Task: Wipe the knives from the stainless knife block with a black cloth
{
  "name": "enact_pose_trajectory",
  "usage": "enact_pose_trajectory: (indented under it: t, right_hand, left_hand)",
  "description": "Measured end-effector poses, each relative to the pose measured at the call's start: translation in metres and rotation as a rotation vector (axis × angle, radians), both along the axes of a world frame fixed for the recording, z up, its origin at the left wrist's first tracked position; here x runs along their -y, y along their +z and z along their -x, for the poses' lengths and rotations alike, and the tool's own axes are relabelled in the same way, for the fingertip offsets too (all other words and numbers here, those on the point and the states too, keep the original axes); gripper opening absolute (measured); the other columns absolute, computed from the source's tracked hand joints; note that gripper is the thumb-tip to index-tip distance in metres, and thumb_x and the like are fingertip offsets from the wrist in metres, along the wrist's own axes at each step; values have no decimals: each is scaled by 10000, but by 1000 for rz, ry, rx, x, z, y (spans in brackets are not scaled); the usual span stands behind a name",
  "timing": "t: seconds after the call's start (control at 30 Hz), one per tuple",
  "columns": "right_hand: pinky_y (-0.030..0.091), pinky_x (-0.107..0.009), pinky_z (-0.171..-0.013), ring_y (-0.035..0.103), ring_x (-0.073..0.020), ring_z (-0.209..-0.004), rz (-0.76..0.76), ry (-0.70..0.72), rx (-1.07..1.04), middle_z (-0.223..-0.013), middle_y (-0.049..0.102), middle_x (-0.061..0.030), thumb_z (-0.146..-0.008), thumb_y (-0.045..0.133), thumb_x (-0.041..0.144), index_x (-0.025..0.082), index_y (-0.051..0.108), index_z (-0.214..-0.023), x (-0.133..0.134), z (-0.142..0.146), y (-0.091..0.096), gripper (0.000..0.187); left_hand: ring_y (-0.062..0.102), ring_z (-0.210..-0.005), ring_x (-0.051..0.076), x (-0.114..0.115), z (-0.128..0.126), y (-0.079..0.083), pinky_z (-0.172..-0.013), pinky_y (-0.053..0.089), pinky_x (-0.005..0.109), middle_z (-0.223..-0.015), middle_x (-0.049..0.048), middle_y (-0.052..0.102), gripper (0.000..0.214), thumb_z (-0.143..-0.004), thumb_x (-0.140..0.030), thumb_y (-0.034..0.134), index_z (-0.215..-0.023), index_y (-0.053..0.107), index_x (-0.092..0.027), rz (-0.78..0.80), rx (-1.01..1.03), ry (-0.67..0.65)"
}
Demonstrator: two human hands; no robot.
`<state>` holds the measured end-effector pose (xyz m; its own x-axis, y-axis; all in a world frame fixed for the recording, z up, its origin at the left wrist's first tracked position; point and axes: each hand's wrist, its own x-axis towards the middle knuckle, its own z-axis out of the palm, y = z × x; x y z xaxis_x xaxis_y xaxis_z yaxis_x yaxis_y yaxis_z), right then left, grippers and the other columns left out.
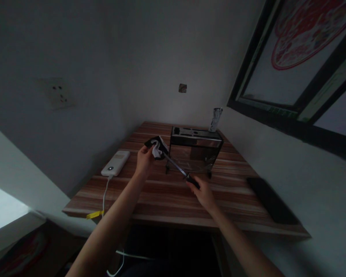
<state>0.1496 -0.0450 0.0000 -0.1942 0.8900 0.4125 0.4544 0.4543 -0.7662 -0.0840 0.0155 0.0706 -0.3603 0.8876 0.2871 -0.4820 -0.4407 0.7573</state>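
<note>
In my right hand (pixel 201 190) is the black handle of a sharpening steel (pixel 174 162), its thin metal rod slanting up and to the left. My left hand (pixel 145 158) grips a crumpled black and white cloth (pixel 158 148) at the rod's far end, and the cloth hides the tip. Just behind the rod stands a knife rack (pixel 196 134), with slots in its dark top and see-through sides. A silvery, crumpled-looking upright piece (pixel 216 119) rises from the rack's right end.
A white power bank (pixel 115 163) with a cable lies at the left of the striped wooden table (pixel 167 206). A flat black object (pixel 272 200) lies near the right edge. Walls close in the back and right; a framed panel (pixel 276 84) hangs at the right.
</note>
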Motion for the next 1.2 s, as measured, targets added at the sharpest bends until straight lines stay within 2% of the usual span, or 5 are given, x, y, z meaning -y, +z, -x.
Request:
enact_pose_trajectory:
  t: [0.1, 0.27, 0.43, 0.77, 1.2]
  right_hand:
    - [443, -239, -529, 609, -178, -623, -11, -13, -3, -621, 631, -16, -811, 537, 411, 179, 641, -844, 0, 0, -1, 256]
    - [474, -268, -618, 628, -192, -708, -29, -25, -11, -764, 673, -47, -826, 533, 383, 179, 624, -895, -1, 0, -1, 234]
    - [483, -319, -740, 634, -231, -860, -74, -29, -21, -909, 685, -79, -827, 542, 359, 182, 625, -946, -2, -1, -1, 229]
    - [478, -362, -787, 630, -242, -894, -124, -56, -35, -946, 684, -82, -788, 545, 216, 187, 616, -997, -1, -4, 1, 223]
    - [469, -374, -819, 619, -254, -948, -108, -31, -38, -1001, 674, -90, -760, 542, 173, 179, 602, -1036, -4, -4, -2, 283]
  left_hand:
    - [620, -597, 106, 2, -7, -3, -594, 454, 211, -697, 7, 683, 343, -547, -338, 767, -808, 655, -144, 28, 3, -54]
    - [613, -614, 121, 11, -30, -13, -586, 459, 219, -735, 14, 689, 329, -562, -324, 755, -820, 659, -144, 79, -144, -154]
    - [631, -704, 161, 20, -45, -21, -640, 479, 242, -775, 28, 699, 311, -576, -324, 739, -819, 669, -143, 60, -336, -142]
    - [635, -770, 189, 35, -71, -35, -727, 503, 299, -808, 35, 699, 275, -579, -256, 731, -820, 654, -147, 62, -563, -307]
    - [628, -855, 207, 42, -75, -38, -783, 488, 321, -898, 71, 682, 261, -640, -240, 695, -871, 624, -143, 45, -681, -215]
